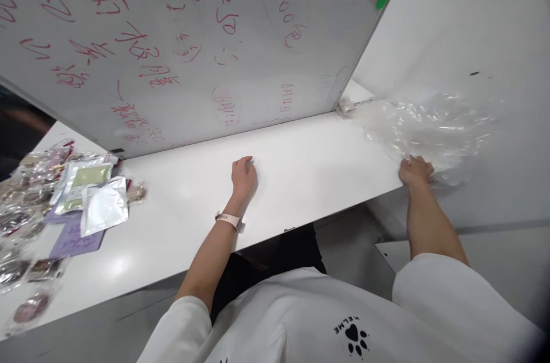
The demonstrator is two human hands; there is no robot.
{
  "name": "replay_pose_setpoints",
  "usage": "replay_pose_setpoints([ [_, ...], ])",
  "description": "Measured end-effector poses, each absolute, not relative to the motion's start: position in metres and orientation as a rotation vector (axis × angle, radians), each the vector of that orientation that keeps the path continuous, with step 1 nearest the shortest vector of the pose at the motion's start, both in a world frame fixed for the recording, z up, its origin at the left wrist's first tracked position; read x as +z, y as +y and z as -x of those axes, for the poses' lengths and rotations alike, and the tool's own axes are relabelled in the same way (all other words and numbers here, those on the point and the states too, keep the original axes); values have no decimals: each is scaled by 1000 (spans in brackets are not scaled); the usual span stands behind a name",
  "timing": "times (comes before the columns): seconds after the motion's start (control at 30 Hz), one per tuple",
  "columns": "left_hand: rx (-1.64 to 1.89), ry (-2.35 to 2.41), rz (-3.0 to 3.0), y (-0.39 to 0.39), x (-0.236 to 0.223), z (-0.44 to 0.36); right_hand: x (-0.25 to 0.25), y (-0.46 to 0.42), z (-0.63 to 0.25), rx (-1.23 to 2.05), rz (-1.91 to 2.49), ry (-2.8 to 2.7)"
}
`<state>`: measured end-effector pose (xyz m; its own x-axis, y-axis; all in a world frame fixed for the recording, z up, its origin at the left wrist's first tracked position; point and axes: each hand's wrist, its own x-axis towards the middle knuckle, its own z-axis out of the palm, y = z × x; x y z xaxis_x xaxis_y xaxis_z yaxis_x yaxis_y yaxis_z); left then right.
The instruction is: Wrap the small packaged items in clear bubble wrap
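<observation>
The crumpled clear plastic sheeting (pixel 429 125) spreads left to right just beyond the right hand (pixel 416 171), the nearer of the 2; that grip curls at its near edge, though whether it pinches the film I cannot tell. The left hand (pixel 244 175), well apart, rests with fingers folded on the glossy white tabletop (pixel 309 162), before a red-lettered whiteboard (pixel 249 71).

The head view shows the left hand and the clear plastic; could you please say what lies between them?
In the head view, white tabletop lies between the left hand and the clear plastic.
</observation>
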<state>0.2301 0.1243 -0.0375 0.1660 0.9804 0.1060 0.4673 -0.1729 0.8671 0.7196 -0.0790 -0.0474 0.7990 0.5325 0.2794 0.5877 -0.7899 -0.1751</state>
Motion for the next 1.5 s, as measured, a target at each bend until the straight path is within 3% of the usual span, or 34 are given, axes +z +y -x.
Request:
replay_pose_setpoints([
  [0.2, 933, 1375, -1749, 117, -33, -231, -67, -90, -646, -112, 2739, -842],
  [0.57, 768, 1003, -1386, 66, -8, -231, -58, -49, -429, 32, 2265, -1529],
  [0.8, 793, 1138, -1345, 62, 0, -210, -36, -41, -342, 494, 1752, -2033],
  [0.93, 1005, 1191, -1242, 69, 0, -170, -3, -61, -348, 610, 1445, -2078],
  [1.07, 1186, 1250, -1104, 71, 7, -114, 10, -70, -390, 594, 1642, -1672],
  [1.5, 1638, 1464, -862, 42, 14, -10, -25, -62, -500, 189, 2025, -1381],
])
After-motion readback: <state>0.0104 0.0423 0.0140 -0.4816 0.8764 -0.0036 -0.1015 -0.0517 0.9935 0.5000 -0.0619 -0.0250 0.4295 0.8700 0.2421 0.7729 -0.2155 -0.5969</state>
